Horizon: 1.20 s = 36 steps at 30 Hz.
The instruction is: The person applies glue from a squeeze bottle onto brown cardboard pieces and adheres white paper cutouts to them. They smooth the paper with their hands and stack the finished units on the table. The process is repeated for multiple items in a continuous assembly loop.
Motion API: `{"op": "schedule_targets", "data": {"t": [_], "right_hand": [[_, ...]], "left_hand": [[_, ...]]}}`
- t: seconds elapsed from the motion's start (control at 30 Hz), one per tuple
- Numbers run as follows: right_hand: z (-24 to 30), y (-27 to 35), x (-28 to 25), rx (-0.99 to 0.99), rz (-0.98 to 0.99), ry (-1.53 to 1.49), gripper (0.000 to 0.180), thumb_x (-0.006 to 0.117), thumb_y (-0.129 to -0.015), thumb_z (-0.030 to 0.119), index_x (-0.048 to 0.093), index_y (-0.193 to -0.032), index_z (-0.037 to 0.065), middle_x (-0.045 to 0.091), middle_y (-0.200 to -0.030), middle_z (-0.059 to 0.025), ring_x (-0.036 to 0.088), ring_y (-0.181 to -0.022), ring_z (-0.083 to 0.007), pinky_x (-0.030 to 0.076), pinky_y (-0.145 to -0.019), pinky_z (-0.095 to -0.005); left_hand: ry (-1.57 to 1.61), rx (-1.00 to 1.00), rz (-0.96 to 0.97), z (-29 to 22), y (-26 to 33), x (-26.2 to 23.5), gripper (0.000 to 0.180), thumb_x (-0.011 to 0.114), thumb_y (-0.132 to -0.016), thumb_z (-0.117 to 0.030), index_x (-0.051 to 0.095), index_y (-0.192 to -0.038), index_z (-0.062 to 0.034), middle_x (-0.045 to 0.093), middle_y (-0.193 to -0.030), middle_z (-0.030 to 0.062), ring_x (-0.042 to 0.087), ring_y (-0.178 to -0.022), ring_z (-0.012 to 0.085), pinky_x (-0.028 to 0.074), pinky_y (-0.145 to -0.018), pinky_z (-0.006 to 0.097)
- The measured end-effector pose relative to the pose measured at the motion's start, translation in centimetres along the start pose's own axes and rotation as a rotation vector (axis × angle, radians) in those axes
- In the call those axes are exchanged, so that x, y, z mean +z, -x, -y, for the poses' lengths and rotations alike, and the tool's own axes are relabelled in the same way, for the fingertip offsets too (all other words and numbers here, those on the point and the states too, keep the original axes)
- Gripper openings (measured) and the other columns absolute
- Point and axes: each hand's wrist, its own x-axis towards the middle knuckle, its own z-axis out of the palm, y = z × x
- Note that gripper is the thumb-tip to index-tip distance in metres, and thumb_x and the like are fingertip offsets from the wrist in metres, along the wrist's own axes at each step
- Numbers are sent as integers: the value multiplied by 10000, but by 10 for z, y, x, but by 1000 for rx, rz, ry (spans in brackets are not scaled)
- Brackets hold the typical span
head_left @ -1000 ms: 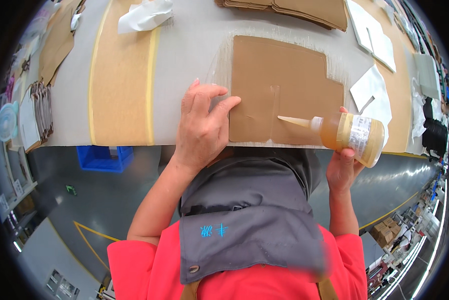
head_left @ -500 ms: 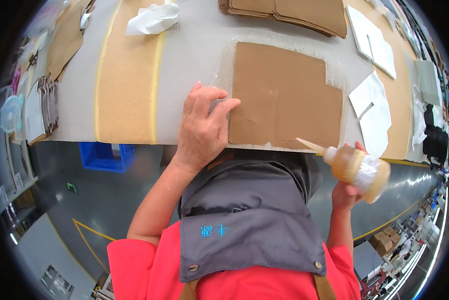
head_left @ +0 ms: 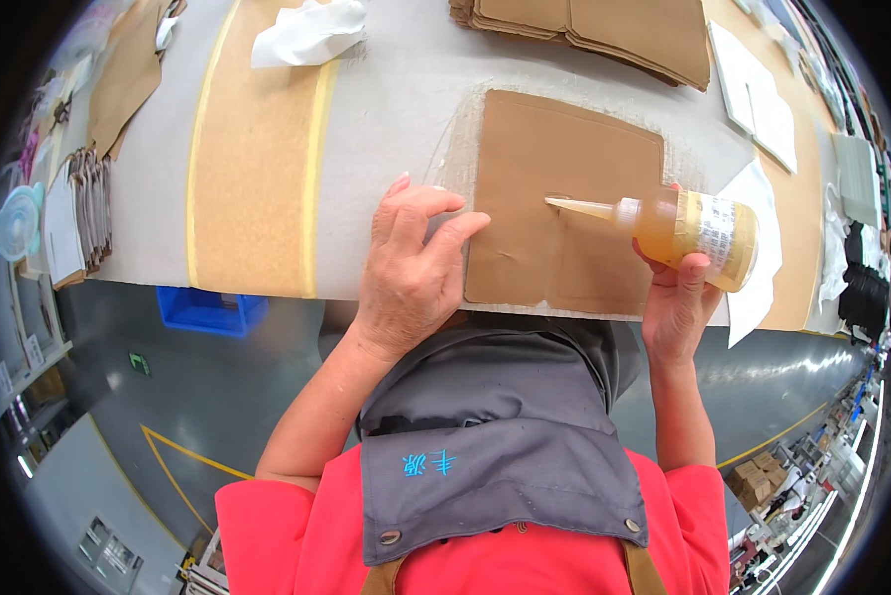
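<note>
A flat brown panel [head_left: 525, 149], leather-like, with a notched upper right corner, lies at the table's front edge. My left hand [head_left: 413, 263] rests by its left edge, fingers loosely bent and apart, thumb tip at the border. Wrapped around a squeeze bottle of amber glue [head_left: 663, 223] is my right hand [head_left: 685, 297]. The bottle lies nearly level over the panel's right part. Its long tapered nozzle [head_left: 584, 206] points left, with the tip at a short crease or slit near the panel's middle; whether it touches I cannot tell.
Stacked brown panels [head_left: 604, 30] lie beyond the work. White cut pieces [head_left: 758, 104] are at the right, one partly behind the bottle. A crumpled white sheet [head_left: 306, 35] sits far left, and bundled pieces [head_left: 88, 213] stand at the left edge. A blue crate [head_left: 207, 312] is below the table.
My right hand has brought the glue bottle up and left from the table's front edge to over the panel. My left hand has stayed at the panel's left border.
</note>
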Motion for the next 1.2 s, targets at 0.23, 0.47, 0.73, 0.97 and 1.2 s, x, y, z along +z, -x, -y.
{"op": "schedule_targets", "data": {"t": [0.23, 0.47, 0.73, 0.97, 1.2], "right_hand": [[0, 14, -11, -19, 36, 17, 797, 652, -941, 505, 295, -1531, 105, 486, -1477, -205, 576, -1276, -256, 591, -908, -388], [5, 36, -17, 2, 55, 44, 869, 686, -911, 526, 258, -1550, 121, 463, -1491, -236, 511, -1348, -284, 499, -1042, -429], [5, 59, -20, 33, 68, 6, 938, 746, -848, 551, 289, -1535, 107, 467, -1477, -235, 456, -1387, -332, 424, -1112, -468], [-1, 62, 6, 35, 77, -16, 950, 778, -804, 573, 338, -1499, 97, 454, -1487, -237, 471, -1367, -318, 428, -1106, -459], [-4, 55, 30, 147, 103, -211, 836, 690, -882, 571, 369, -1488, 94, 476, -1477, -199, 525, -1322, -287, 483, -1066, -438]], "left_hand": [[6, 13, -12, 2, 1, 1, 409, 554, -714, 128, 723, -1026, -76, 563, -1081, 88, 575, -1054, 281, 430, -1070, 537], [-27, 30, -12, 2, 0, 2, 321, 619, -755, 80, 711, -1018, -78, 549, -1053, 73, 559, -1035, 270, 424, -1087, 519], [-13, 19, -28, 2, 3, 2, 439, 540, -712, 139, 725, -1032, -98, 571, -1081, 82, 568, -1057, 277, 416, -1085, 529], [1, 29, -61, 4, 2, 0, 402, 590, -719, 116, 703, -1044, -92, 556, -1051, 75, 560, -1039, 277, 425, -1086, 525], [69, -29, -124, 4, 1, -1, 446, 515, -732, 162, 730, -1039, -78, 589, -1046, 86, 580, -1013, 280, 418, -1079, 513]]}}
